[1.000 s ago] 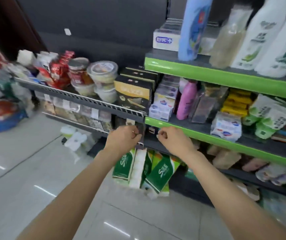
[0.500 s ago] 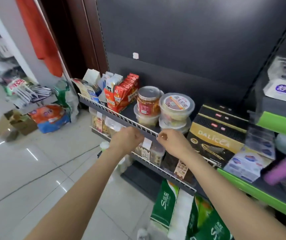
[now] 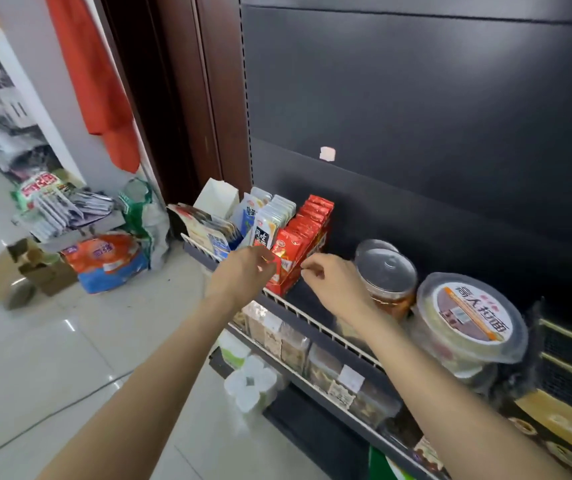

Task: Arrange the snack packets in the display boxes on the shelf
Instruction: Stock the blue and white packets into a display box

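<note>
Glossy red foil snack packets (image 3: 303,233)

I can read "高人拉面" on the round tub lid (image 3: 472,316), which sits to the right of the red display box (image 3: 303,258). Printing on the packets in and left of that box is too blurred to read.

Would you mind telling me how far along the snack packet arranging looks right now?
Done: the red packets stand in a neat row in their red display box, and the white packets beside them stand upright too. In hand: the left hand and right hand reach the red box's front, holding nothing clearly visible. Left: the leaning packets at the shelf's far end look untidy.
</note>
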Action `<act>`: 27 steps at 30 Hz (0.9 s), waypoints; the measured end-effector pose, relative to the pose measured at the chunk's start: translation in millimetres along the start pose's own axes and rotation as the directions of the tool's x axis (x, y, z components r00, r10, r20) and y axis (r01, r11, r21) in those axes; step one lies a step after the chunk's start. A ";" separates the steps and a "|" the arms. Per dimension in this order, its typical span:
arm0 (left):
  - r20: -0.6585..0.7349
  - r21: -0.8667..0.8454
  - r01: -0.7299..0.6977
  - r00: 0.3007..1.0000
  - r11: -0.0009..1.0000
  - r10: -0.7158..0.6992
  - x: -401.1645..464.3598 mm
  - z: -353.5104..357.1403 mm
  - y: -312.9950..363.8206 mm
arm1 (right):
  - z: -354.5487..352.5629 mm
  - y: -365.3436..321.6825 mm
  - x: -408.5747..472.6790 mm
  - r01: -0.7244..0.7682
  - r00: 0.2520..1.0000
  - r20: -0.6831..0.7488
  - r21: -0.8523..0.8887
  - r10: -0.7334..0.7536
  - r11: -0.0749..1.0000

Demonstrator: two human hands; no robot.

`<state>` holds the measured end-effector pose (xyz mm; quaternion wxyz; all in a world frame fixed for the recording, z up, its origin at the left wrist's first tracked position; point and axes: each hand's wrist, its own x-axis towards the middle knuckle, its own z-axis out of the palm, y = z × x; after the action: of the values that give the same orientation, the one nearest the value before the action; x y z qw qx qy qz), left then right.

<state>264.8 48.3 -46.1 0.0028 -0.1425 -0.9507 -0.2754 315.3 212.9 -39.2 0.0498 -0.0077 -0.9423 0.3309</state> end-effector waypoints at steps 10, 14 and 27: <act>0.050 -0.024 -0.258 0.965 0.966 0.259 146.2 -52.5 -138.7 | 79.5 -58.7 124.2 -0.140 0.972 -0.183 0.070 0.150 0.988; 0.262 0.004 -0.367 0.898 0.930 0.354 190.2 -68.0 -177.0 | 107.4 -79.5 157.7 -0.228 0.953 -0.189 0.071 0.238 0.971; 0.536 -0.022 -0.478 0.735 0.878 0.414 250.9 -70.0 -237.8 | 152.6 -101.3 203.8 -0.377 0.926 -0.026 -0.137 0.377 0.916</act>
<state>-45.8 -112.9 -90.1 -0.1829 -0.4356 -0.8665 -0.1608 99.2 48.5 -76.3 -0.0161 -0.1925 -0.9439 0.2677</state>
